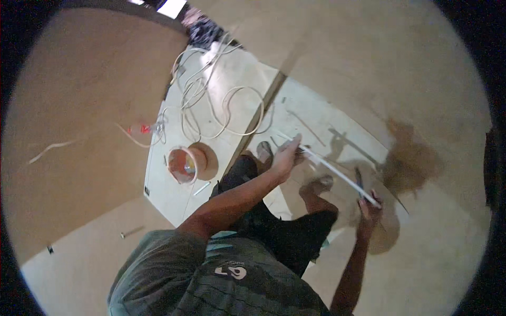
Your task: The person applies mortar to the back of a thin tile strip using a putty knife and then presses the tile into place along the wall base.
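Your left fingers (297, 140), right fingers (363, 204) both pinch white strip (337, 173), long axis slanting between them, neither hand nearer.

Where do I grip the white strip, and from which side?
Probably the middle of the strip, pinched across its narrow width, coming from the far side. It is long and thin, slanting in view, and the left hand and right hand hold it toward its ends, leaving the middle bare. A foot shows on the near side.
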`<control>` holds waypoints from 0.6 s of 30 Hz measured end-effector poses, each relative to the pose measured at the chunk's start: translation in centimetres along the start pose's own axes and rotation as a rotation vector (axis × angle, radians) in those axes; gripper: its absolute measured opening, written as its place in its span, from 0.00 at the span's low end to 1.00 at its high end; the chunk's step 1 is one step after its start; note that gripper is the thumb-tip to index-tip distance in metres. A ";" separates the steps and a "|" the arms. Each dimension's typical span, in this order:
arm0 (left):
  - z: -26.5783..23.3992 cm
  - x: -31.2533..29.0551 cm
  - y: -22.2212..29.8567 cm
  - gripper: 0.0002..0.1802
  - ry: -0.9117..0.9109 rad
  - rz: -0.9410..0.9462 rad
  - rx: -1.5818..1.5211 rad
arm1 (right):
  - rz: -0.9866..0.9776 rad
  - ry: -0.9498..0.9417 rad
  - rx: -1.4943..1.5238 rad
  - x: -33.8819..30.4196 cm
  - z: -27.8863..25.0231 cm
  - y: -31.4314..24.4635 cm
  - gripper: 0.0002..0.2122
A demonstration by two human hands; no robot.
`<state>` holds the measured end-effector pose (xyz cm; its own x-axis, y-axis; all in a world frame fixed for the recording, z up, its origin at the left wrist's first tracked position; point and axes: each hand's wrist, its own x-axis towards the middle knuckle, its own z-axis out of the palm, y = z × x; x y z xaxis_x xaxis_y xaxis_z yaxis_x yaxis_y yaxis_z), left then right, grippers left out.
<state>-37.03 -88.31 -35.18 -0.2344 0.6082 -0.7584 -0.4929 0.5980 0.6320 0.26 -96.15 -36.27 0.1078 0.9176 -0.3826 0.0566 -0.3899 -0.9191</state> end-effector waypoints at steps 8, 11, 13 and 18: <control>-4.2 34.0 -17.2 0.33 -0.076 0.470 0.510 | -0.133 -0.460 -0.471 27.4 3.5 25.6 0.10; -8.9 46.6 -19.5 0.38 0.066 0.289 0.296 | -0.225 -0.523 -0.577 36.9 9.7 33.1 0.13; -9.1 52.1 -19.9 0.40 0.130 0.643 0.772 | -0.314 -0.472 -0.649 41.0 13.3 34.2 0.17; 3.4 55.5 -18.7 0.39 0.060 0.204 0.159 | -0.323 -0.084 -1.323 47.2 5.7 37.8 0.19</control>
<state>-38.03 -63.95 -88.53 -0.3668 0.6953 -0.6181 -0.2934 0.5440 0.7861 1.81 -67.10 -89.60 -0.1485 0.9647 -0.2175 0.9725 0.1026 -0.2092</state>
